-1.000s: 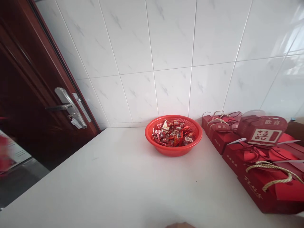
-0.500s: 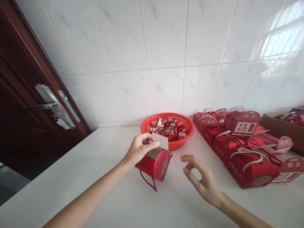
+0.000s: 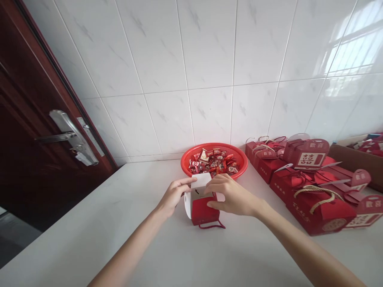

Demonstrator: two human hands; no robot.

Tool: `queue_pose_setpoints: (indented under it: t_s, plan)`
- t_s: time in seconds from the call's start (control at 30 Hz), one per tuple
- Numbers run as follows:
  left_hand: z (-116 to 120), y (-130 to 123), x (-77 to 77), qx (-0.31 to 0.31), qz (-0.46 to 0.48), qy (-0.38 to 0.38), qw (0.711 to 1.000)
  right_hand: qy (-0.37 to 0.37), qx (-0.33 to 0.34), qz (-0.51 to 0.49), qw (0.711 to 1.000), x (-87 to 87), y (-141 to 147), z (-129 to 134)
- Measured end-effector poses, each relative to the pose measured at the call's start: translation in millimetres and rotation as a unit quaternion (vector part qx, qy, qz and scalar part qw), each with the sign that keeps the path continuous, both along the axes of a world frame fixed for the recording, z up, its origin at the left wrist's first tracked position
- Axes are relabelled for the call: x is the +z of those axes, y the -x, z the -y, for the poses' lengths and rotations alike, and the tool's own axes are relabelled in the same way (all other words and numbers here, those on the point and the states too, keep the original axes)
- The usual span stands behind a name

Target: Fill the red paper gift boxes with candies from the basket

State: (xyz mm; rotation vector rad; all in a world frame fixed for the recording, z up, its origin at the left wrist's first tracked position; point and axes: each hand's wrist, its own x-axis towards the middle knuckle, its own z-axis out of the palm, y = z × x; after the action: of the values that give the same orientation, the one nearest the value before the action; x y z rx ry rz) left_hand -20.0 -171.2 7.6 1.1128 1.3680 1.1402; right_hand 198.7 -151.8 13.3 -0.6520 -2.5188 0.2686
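Observation:
A small red gift box [image 3: 205, 210] stands on the white tabletop, with its white inner flap [image 3: 202, 180] raised at the back and a dark red cord handle hanging at its front. My left hand [image 3: 174, 196] is at the box's left side, fingers bent against the flap and the upper edge. Over the right side comes my right hand [image 3: 231, 194], its fingers curled across the top and its thumb on the red front panel. Both hands hold the box between them; its inside is mostly hidden. Just behind sits a red plastic basket [image 3: 243, 165] of wrapped candies [image 3: 215, 161].
Several red gift boxes [image 3: 318, 211] with rope handles are grouped on the right. Behind them, a brown cardboard box [image 3: 350, 161] holds red items. A tiled wall [image 3: 209, 115] backs the white table [image 3: 143, 191]. At left is a dark wooden door [image 3: 26, 131].
My right hand has moved left from the air beside the box onto it. The box has turned, so its red front panel now faces me. My left hand has shifted slightly on it.

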Motion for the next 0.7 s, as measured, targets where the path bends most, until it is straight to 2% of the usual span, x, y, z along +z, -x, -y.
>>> queue_pose_setpoints:
  t_s: [0.17,0.33,0.5,0.6,0.7]
  plan:
    - [3,12,-7.8,-0.020,0.062,0.035,0.997,0.020,-0.051,0.087,0.995,-0.5,-2,-4]
    - [7,15,-14.3,-0.009,0.095,0.044,0.995,0.030,-0.013,0.111,0.993,-1.0,-1,3]
    - [15,12,-17.9,0.014,0.103,0.045,0.994,0.028,-0.002,0.119,0.993,-0.2,1,12]
    - [20,11,-19.7,0.047,0.102,0.038,0.993,-0.013,0.019,0.096,0.995,-2.6,4,15]
    - [23,13,-24.7,0.125,0.117,0.013,0.985,-0.111,0.031,0.056,0.992,-10.2,8,13]
